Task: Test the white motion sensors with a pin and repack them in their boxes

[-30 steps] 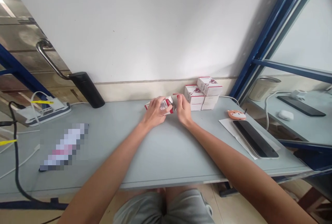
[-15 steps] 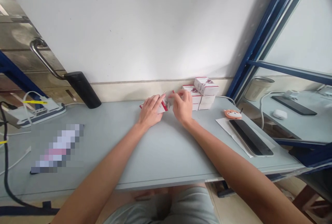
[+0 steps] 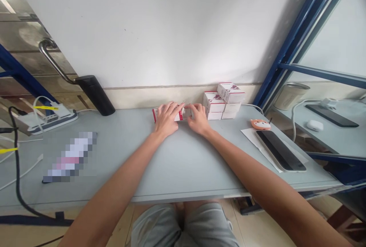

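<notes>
A small white carton with red edges (image 3: 181,115) lies on the desk near the wall, partly covered by my left hand (image 3: 166,120). That hand is wrapped over its top and front, holding it against the desk. My right hand (image 3: 199,119) is at the carton's right end, thumb and index finger closed around a pale end flap (image 3: 188,113). The fingers hide most of the flap and whatever is inside the carton. Just right of my right hand, several similar white and red cartons (image 3: 231,93) are stacked against the wall.
A black bottle (image 3: 95,95) stands at the back left, near a power strip (image 3: 53,122) with cables. A blurred-out flat object (image 3: 70,157) lies at left. On the right are an orange animal-faced item (image 3: 260,124) and a phone (image 3: 280,150) on paper. A mirror (image 3: 328,125) borders the right side.
The carton now lies flatter and straighter on the desk. My right hand has lowered to its right end, and my left hand rests over it. The whole view has shifted slightly.
</notes>
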The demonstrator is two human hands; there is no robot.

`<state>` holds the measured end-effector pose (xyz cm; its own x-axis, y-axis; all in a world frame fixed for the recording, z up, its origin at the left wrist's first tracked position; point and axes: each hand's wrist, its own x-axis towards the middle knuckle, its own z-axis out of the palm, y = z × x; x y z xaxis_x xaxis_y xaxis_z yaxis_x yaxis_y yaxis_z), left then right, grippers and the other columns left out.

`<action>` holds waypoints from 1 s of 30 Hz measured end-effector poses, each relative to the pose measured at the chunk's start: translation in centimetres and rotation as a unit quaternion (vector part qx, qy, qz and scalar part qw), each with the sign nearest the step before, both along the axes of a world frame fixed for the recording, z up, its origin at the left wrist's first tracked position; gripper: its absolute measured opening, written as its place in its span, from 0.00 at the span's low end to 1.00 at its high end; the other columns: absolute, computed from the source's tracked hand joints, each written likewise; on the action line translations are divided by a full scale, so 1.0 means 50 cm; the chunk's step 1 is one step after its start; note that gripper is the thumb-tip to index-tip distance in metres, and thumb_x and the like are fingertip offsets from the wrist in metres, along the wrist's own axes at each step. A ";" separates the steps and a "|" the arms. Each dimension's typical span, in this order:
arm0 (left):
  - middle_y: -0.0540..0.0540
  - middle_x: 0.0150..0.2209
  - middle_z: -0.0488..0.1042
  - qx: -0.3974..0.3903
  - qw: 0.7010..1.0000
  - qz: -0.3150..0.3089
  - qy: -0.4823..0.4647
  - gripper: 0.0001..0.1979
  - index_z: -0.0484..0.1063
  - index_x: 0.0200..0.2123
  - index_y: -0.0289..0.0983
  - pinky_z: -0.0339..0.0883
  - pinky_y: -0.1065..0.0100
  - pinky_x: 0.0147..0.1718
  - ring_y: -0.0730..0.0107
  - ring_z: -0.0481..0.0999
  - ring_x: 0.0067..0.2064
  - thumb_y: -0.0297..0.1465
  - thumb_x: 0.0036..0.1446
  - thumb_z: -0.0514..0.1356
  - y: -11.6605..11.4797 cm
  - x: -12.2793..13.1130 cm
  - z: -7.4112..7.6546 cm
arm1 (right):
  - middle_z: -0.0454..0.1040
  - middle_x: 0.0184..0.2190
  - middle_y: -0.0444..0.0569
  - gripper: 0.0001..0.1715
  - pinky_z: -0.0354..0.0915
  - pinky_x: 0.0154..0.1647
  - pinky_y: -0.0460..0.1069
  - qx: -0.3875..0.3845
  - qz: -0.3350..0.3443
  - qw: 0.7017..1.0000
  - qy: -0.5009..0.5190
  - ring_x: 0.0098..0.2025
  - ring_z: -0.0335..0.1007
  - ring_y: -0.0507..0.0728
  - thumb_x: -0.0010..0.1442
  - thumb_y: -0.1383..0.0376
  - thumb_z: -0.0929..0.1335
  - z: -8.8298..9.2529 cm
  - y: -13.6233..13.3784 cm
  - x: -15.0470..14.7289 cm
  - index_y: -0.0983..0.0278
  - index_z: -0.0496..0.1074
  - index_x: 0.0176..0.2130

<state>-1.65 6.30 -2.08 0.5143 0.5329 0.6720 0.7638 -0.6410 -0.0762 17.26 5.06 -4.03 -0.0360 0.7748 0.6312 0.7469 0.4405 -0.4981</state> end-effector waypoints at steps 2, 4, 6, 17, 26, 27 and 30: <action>0.39 0.63 0.74 -0.010 1.000 0.014 -0.002 0.47 0.61 0.72 0.45 0.53 0.47 0.64 0.49 0.67 0.68 0.15 0.48 0.56 0.000 -0.001 0.000 | 0.67 0.52 0.57 0.28 0.65 0.63 0.63 -0.009 0.001 1.000 0.004 0.56 0.62 0.66 0.56 0.75 0.65 -0.004 0.003 0.002 0.61 0.74 0.55; 0.40 0.64 0.73 -0.019 1.000 0.022 -0.001 0.49 0.60 0.73 0.46 0.52 0.48 0.65 0.50 0.67 0.68 0.15 0.48 0.56 -0.002 -0.001 0.000 | 0.68 0.52 0.58 0.28 0.65 0.62 0.63 -0.015 0.003 1.000 0.004 0.55 0.61 0.66 0.56 0.76 0.64 -0.005 0.002 0.003 0.62 0.73 0.55; 0.41 0.64 0.73 -0.026 0.999 0.027 0.002 0.49 0.60 0.73 0.47 0.52 0.49 0.65 0.52 0.67 0.68 0.15 0.48 0.56 -0.003 -0.001 0.002 | 0.67 0.54 0.58 0.33 0.65 0.62 0.62 -0.017 0.010 1.000 -0.004 0.57 0.61 0.66 0.56 0.77 0.64 -0.003 -0.001 0.002 0.62 0.72 0.59; 0.39 0.65 0.72 -0.041 0.993 0.104 -0.028 0.44 0.62 0.70 0.46 0.45 0.40 0.67 0.49 0.63 0.71 0.14 0.49 0.55 -0.009 -0.002 0.004 | 0.72 0.51 0.56 0.19 0.67 0.60 0.59 -0.052 -0.064 0.997 -0.004 0.57 0.65 0.66 0.73 0.58 0.63 0.005 -0.002 0.007 0.60 0.78 0.55; 0.38 0.64 0.72 -0.040 0.993 0.109 -0.027 0.45 0.63 0.69 0.45 0.48 0.40 0.66 0.48 0.64 0.70 0.14 0.48 0.54 -0.003 -0.006 0.000 | 0.76 0.47 0.56 0.17 0.66 0.56 0.58 -0.057 -0.080 0.995 -0.007 0.52 0.70 0.64 0.69 0.69 0.61 0.023 -0.014 0.006 0.63 0.75 0.51; 0.38 0.64 0.72 -0.039 0.993 0.105 -0.026 0.45 0.63 0.69 0.45 0.48 0.40 0.66 0.48 0.65 0.69 0.14 0.48 0.54 -0.002 -0.007 -0.001 | 0.76 0.48 0.56 0.18 0.66 0.55 0.57 -0.051 -0.058 0.997 -0.013 0.53 0.70 0.64 0.69 0.70 0.61 0.026 -0.017 0.004 0.62 0.75 0.52; 0.39 0.66 0.71 -0.038 0.996 0.083 -0.018 0.43 0.63 0.69 0.46 0.47 0.43 0.66 0.49 0.66 0.69 0.14 0.50 0.54 -0.001 -0.006 -0.001 | 0.77 0.51 0.52 0.18 0.67 0.55 0.53 -0.039 0.024 0.998 -0.035 0.56 0.71 0.61 0.70 0.69 0.62 0.033 -0.026 -0.007 0.59 0.76 0.53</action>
<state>-1.93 6.26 -2.15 0.3907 0.6592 0.6425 0.8613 -0.5081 -0.0025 16.90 3.74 -2.38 -0.1163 0.8174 0.5642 0.7603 0.4388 -0.4790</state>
